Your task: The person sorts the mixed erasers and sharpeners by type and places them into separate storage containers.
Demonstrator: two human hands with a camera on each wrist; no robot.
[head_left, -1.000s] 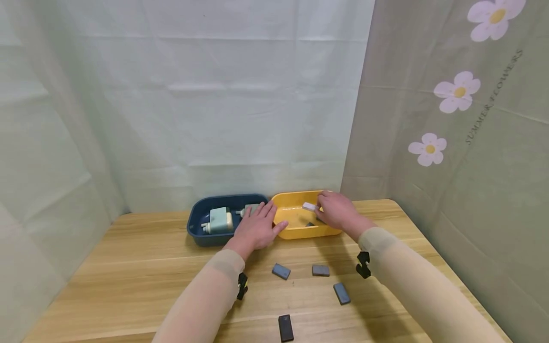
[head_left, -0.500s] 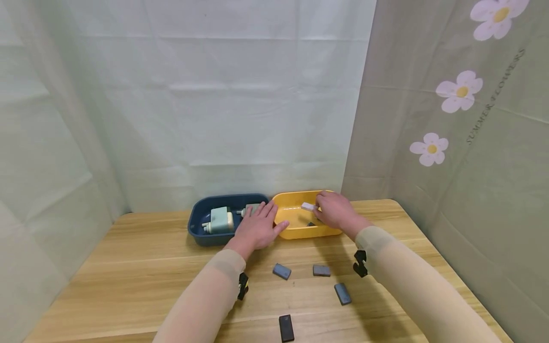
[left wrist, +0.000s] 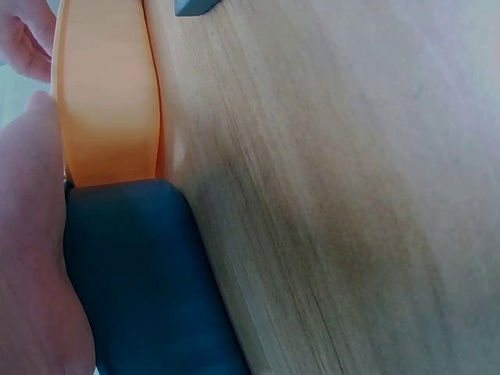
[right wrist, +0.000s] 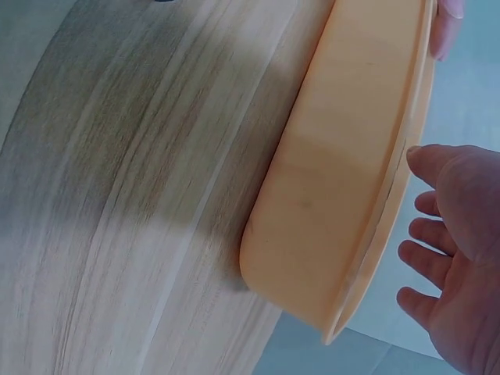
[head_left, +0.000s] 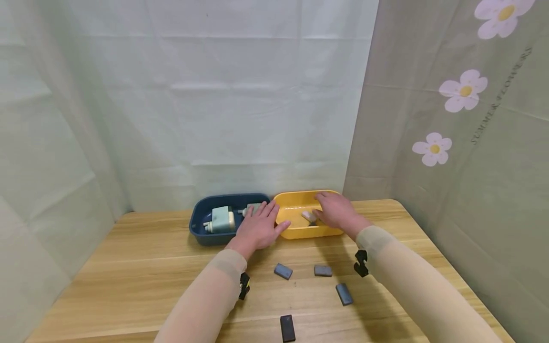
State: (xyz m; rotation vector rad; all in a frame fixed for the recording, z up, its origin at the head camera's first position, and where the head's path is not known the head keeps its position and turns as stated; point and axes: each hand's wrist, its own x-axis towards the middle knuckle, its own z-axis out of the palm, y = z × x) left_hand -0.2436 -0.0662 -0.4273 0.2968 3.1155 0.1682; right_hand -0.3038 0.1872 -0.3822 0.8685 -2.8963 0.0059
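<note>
In the head view, my right hand is over the right side of a yellow bin, its thumb and fingers parted. Just off the thumb, low inside the bin, is a small whitish block, slightly blurred; a dark piece shows beside it. The right wrist view has the fingers spread above the bin's rim, holding nothing. My left hand lies with straight fingers over the adjoining ends of the yellow bin and a dark blue bin.
Inside the blue bin are a light-blue bottle-shaped item and a grey-green one, partly hidden by my left hand. On the wooden table lie blue-grey blocks and a black block. A curtain hangs behind the bins.
My right hand has let go of the whitish block, which was pinched above the yellow bin and now sits lower inside it. The left hand stays in place.
</note>
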